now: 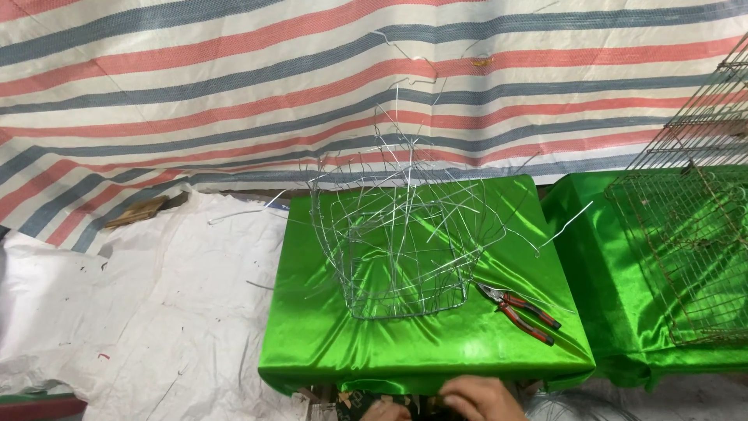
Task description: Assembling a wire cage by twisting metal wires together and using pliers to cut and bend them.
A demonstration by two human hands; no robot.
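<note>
Head view | right hand (481, 398) at green cloth (312, 335) edge, grip unclear | left hand (383, 410) likewise

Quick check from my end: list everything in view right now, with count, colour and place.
wire frame: one, silver, tangled, on the near green table
pliers: one, red-handled, on the same table, right of the frame
green cloth: two, shiny, one draped over each table
mesh panels: several, rusty grey, on and above the right table
striped tarp: one, red, blue and white, behind
white sheet: one, on the floor at left
wood scrap: one, brown, by the tarp
hands: two, bottom edge, below the table front; what they hold is unclear
</note>
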